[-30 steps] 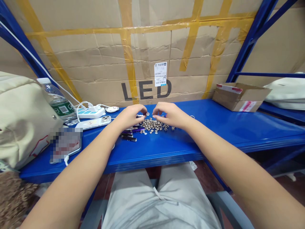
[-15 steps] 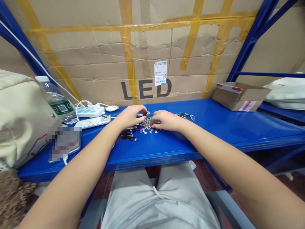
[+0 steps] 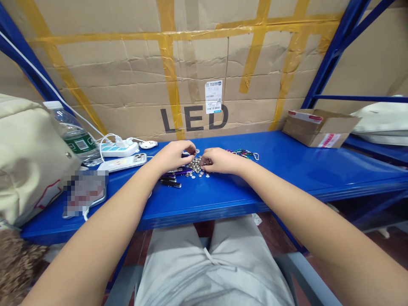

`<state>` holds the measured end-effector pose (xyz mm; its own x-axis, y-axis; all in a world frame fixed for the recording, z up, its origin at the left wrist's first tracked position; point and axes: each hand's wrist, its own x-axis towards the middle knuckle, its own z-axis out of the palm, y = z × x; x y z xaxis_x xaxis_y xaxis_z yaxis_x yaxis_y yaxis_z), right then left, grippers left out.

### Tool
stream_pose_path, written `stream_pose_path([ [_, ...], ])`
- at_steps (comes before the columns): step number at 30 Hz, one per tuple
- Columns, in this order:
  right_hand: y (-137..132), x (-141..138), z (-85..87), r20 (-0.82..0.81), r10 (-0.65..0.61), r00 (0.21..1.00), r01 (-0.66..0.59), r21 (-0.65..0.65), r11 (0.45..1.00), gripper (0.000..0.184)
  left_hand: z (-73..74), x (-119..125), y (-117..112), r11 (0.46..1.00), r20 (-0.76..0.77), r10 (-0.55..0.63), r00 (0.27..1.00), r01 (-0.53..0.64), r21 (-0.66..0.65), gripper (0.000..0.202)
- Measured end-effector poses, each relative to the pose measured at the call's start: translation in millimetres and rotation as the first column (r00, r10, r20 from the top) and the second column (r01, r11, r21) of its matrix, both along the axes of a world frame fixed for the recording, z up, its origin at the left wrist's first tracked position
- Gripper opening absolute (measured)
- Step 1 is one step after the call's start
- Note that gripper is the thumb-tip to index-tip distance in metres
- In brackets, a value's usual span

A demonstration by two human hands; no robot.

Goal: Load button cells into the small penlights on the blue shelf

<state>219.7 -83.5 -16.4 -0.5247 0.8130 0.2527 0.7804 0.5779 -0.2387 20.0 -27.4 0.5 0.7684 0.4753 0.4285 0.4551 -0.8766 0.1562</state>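
A heap of small silver button cells lies on the blue shelf. My left hand is closed round a small dark tube-shaped piece, with a button cell at its tip. My right hand rests on the heap with its fingers curled, pinching among the cells. Several dark and purple tubes lie beside my left wrist. Coloured clips lie just beyond my right hand.
A water bottle, a white power strip, a phone and a beige bag are at the left. A small cardboard box sits at the right. A big taped carton marked LED stands behind.
My right hand dropped from beside the left hand onto the heap of button cells and curled there. The left hand stayed closed on its piece.
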Motion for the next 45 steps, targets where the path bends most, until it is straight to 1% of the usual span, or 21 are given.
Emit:
stream_pose_path([
  [3, -2, -2, 2.0, -0.027, -0.035, 0.999, 0.035, -0.017, 0.999, 0.014, -0.6, 0, 1, 1.0, 0.001, -0.007, 1.0, 0.007, 0.01, 0.017],
  [8, -3, -2, 1.5, -0.05, -0.019, 0.999, 0.016, -0.048, 0.999, 0.011, -1.3, 0, 2, 1.0, -0.001, -0.01, 1.0, 0.01, 0.011, 0.017],
  [10, -1, 0, 0.8, -0.084, -0.022, 0.996, 0.023, 0.01, 1.0, 0.011, -1.4, 0, 1, 1.0, -0.001, -0.01, 1.0, 0.01, 0.01, 0.017],
  [12, 0, 3, 1.5, -0.149, -0.013, 0.989, 0.029, 0.106, 0.994, 0.009, -1.3, 0, 1, 1.0, -0.001, -0.009, 1.0, 0.009, 0.003, 0.017],
  [15, 1, 8, 5.2, -0.281, 0.043, 0.959, 0.034, 0.261, 0.965, 0.005, -1.0, 0, 0, 1.0, -0.008, -0.009, 1.0, 0.009, -0.013, 0.018],
  [18, 1, 9, 7.9, -0.362, 0.122, 0.924, 0.022, 0.37, 0.929, 0.004, -1.0, 0, -1, 0.999, -0.011, -0.02, 1.0, 0.02, -0.036, 0.017],
  [21, 2, 8, 6.6, -0.34, 0.168, 0.925, -0.011, 0.417, 0.909, 0.004, -1.1, 2, -4, 0.997, 0.013, -0.036, 0.999, 0.037, -0.067, 0.015],
  [25, 5, 8, 3.4, -0.275, 0.165, 0.947, -0.032, 0.43, 0.902, 0.006, -0.8, 3, -6, 0.996, 0.034, -0.036, 0.999, 0.039, -0.078, 0.013],
  [30, 3, 10, 4.0, -0.213, 0.159, 0.964, -0.059, 0.411, 0.91, 0.011, -0.7, 2, -5, 0.996, 0.026, -0.039, 0.999, 0.041, -0.078, 0.013],
  [33, 1, 9, 5.6, -0.211, 0.165, 0.963, -0.071, 0.392, 0.917, 0.012, -0.4, 2, -5, 0.997, 0.021, -0.033, 0.999, 0.035, -0.069, 0.014],
  [36, -2, 9, 8.1, -0.245, 0.151, 0.958, -0.049, 0.378, 0.924, 0.011, 0.1, 2, -4, 0.998, 0.012, -0.028, 1.0, 0.029, -0.058, 0.016],
  [38, -3, 12, 9.6, -0.267, 0.102, 0.958, -0.004, 0.344, 0.939, 0.012, 0.0, 1, -3, 0.998, 0.01, -0.017, 1.0, 0.018, -0.055, 0.017],
  [40, -3, 17, 10.2, -0.251, 0.036, 0.967, 0.03, 0.255, 0.967, 0.013, -0.3, 0, -1, 0.999, 0.012, 0.0, 1.0, 0.001, -0.052, 0.018],
  [42, -3, 22, 9.8, -0.196, -0.012, 0.981, 0.034, 0.111, 0.993, 0.013, -0.8, 0, 0, 0.998, 0.013, 0.019, 1.0, -0.018, -0.054, 0.018],
  [44, -3, 27, 8.9, -0.128, -0.024, 0.991, 0.021, -0.03, 0.999, 0.013, -1.4, -1, 1, 0.998, 0.013, 0.031, 0.999, -0.03, -0.057, 0.018],
  [45, -3, 28, 8.5, -0.101, -0.021, 0.995, 0.014, -0.078, 0.997, 0.013, -1.6, -1, 1, 0.998, 0.012, 0.034, 0.999, -0.033, -0.057, 0.018],
])
